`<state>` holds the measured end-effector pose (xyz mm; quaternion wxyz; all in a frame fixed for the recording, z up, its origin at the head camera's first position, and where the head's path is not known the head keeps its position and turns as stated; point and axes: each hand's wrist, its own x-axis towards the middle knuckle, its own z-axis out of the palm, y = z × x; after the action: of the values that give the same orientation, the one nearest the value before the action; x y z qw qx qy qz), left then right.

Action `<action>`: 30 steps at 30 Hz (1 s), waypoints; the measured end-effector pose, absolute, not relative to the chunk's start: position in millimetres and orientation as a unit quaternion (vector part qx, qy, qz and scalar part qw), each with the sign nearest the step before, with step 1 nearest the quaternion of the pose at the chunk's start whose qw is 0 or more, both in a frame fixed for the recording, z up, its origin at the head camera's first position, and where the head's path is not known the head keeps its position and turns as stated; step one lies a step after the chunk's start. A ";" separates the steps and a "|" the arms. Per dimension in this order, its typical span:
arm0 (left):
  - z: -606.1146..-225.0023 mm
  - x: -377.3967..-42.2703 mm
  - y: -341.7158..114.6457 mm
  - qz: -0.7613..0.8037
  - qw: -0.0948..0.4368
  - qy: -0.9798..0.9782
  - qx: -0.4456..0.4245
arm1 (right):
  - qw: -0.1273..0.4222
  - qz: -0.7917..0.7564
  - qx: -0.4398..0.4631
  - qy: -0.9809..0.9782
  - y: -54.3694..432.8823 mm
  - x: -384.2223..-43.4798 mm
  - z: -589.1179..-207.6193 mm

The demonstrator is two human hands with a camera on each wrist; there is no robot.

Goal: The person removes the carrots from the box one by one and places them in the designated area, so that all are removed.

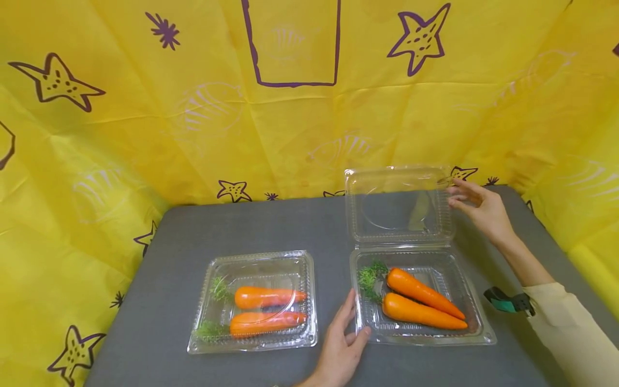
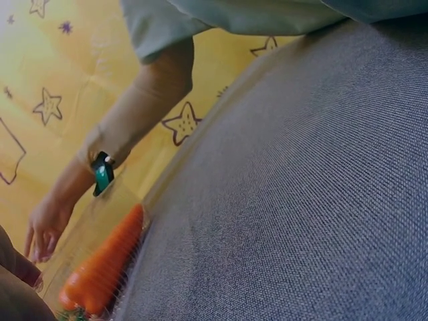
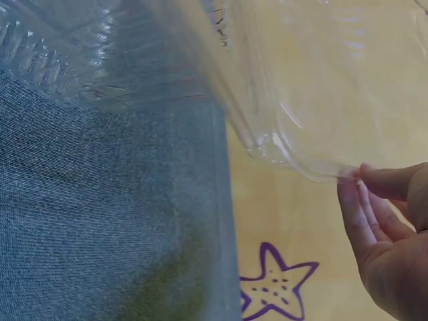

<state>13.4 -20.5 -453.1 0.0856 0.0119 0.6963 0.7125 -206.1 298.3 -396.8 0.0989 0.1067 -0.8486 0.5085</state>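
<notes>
A clear plastic clamshell container (image 1: 420,339) stands on the grey table with its lid (image 1: 401,207) raised at the back. Inside its base lie two orange carrots (image 1: 425,303) with green tops (image 1: 369,279) toward the left. My right hand (image 1: 483,209) pinches the lid's right edge between thumb and fingers; in the right wrist view the thumb and fingertips (image 3: 374,175) meet on the thin plastic rim. At the base's front left corner, my left hand (image 1: 340,346) holds the rim, thumb at the front and fingers along the left side. Only part of it shows in the left wrist view.
To the left sits a second clear container (image 1: 309,301), its lid down over two carrots (image 1: 266,322) with green tops. Yellow cloth (image 1: 290,118) with starfish drawings hangs behind the grey table (image 1: 271,226) and at both sides. A dark strap (image 1: 508,301) is on the right wrist.
</notes>
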 end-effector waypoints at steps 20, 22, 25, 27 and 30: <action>-453.2 14.6 -20.5 0.698 0.085 0.711 0.016 | -0.017 0.488 0.096 -0.867 306.3 -223.1 -428.2; -452.9 14.9 -20.5 0.699 0.087 0.709 0.015 | -0.028 0.472 0.095 -0.876 306.4 -223.5 -430.4; -452.6 15.0 -20.6 0.701 0.087 0.708 0.015 | -0.040 0.468 0.097 -0.877 305.6 -223.3 -432.9; -452.8 14.6 -20.4 0.704 0.084 0.706 0.015 | -0.049 0.473 0.100 -0.874 305.3 -223.7 -435.1; -453.5 14.2 -20.3 0.710 0.080 0.700 0.009 | -0.065 0.485 0.105 -0.866 305.5 -225.2 -437.9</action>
<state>14.2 -20.3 -453.5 0.0799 0.0088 0.6995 0.7101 -225.2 305.5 -437.9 -0.0654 0.1046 -0.8658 0.4849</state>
